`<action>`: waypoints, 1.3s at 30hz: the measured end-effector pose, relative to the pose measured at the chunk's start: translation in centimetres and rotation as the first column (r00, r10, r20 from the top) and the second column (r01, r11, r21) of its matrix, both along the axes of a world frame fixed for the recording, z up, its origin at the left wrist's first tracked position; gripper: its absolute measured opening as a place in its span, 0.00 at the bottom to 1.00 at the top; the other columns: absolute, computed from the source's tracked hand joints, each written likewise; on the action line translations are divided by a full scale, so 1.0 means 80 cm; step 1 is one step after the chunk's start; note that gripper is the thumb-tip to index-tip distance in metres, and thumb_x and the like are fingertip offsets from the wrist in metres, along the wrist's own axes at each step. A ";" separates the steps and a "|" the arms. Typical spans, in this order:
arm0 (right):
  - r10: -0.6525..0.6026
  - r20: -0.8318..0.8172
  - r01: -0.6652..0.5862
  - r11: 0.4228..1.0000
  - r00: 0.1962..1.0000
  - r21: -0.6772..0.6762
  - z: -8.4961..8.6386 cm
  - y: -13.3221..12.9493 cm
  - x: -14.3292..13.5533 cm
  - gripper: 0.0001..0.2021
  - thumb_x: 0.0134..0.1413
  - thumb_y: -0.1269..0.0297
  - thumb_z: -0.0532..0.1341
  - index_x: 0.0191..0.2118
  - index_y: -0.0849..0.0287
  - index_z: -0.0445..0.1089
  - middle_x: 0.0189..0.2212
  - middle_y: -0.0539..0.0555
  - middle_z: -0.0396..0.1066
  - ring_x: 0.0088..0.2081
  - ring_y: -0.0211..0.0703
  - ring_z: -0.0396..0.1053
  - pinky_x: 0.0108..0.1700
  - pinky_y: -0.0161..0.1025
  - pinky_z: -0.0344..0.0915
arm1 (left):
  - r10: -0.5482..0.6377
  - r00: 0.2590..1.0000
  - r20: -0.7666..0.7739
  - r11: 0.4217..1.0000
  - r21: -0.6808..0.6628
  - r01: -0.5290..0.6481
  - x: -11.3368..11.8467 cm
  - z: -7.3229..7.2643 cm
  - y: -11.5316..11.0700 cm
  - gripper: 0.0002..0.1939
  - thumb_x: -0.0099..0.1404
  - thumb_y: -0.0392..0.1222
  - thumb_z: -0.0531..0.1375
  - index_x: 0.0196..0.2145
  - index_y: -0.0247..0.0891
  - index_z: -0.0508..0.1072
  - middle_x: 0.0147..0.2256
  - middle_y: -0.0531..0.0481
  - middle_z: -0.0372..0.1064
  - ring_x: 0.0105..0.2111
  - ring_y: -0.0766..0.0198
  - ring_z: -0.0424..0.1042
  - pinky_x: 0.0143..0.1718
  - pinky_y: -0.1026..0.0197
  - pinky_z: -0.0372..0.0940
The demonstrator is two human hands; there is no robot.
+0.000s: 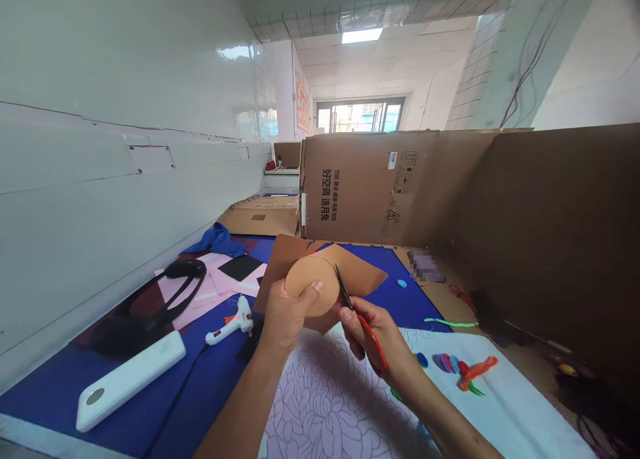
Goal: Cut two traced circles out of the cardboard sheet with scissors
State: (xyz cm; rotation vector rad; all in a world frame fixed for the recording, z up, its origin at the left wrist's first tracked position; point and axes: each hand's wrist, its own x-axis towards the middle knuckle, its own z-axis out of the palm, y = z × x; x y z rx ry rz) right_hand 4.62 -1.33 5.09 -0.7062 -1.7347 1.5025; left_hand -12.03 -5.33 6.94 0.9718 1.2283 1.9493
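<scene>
My left hand (pixel 287 315) grips a round tan card disc (pixel 306 280), its thumb pressed flat on the face. Behind the disc spreads a brown sheet (pixel 360 272) with angled corners, which seems to be pinched together with it; the fingers underneath are hidden. My right hand (pixel 373 335) is closed round scissors (pixel 371 342) with red handles. Their dark blades point up and away, along the right edge of the disc where it meets the sheet. How far the blades are apart is hard to make out. Both hands are above a paper with flower line drawings (pixel 320 399).
Left on the blue table are a white glue gun (pixel 233 324), a white power bank (pixel 131 381), a black strapped object (pixel 185 269), pink sheets (pixel 200 295) and a blue cloth (pixel 219 240). Coloured fuzzy pieces (pixel 477 372) lie right. Cardboard walls (pixel 360 199) stand behind and right.
</scene>
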 end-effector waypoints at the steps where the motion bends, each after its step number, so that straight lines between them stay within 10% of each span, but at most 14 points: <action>1: -0.002 0.002 0.002 1.000 1.000 -0.003 0.001 -0.001 0.000 0.25 0.59 0.36 0.65 0.31 0.55 0.65 0.18 0.42 0.59 0.17 0.33 0.55 0.19 0.32 0.50 | -0.008 1.000 0.006 1.000 0.001 0.008 0.000 0.000 0.000 0.23 0.51 0.49 0.78 0.41 0.32 0.85 0.37 0.40 0.84 0.35 0.53 0.82 0.38 0.57 0.75; 15: -0.110 -0.106 0.110 0.994 0.988 0.000 0.002 -0.007 -0.007 0.27 0.60 0.34 0.64 0.29 0.54 0.63 0.15 0.42 0.57 0.16 0.33 0.52 0.18 0.32 0.51 | -0.071 0.966 0.250 0.989 0.145 0.035 0.055 -0.012 0.003 0.24 0.56 0.51 0.76 0.46 0.33 0.83 0.43 0.39 0.84 0.43 0.51 0.83 0.47 0.54 0.75; 22: -0.053 -0.058 0.053 0.998 0.997 0.015 -0.009 -0.010 -0.010 0.27 0.63 0.33 0.62 0.33 0.55 0.66 0.16 0.43 0.59 0.16 0.33 0.53 0.16 0.31 0.46 | 0.105 0.941 0.322 0.982 0.117 -0.150 0.050 -0.012 0.008 0.23 0.53 0.47 0.78 0.45 0.36 0.84 0.45 0.41 0.84 0.44 0.54 0.83 0.48 0.56 0.74; 39: -0.045 -0.070 0.048 0.998 0.997 0.039 -0.010 -0.002 -0.004 0.23 0.60 0.40 0.68 0.32 0.56 0.67 0.19 0.43 0.58 0.18 0.34 0.54 0.20 0.31 0.54 | 0.082 0.947 0.311 0.990 0.080 -0.112 0.039 -0.012 0.009 0.26 0.49 0.49 0.79 0.44 0.33 0.85 0.43 0.39 0.85 0.42 0.51 0.83 0.47 0.53 0.75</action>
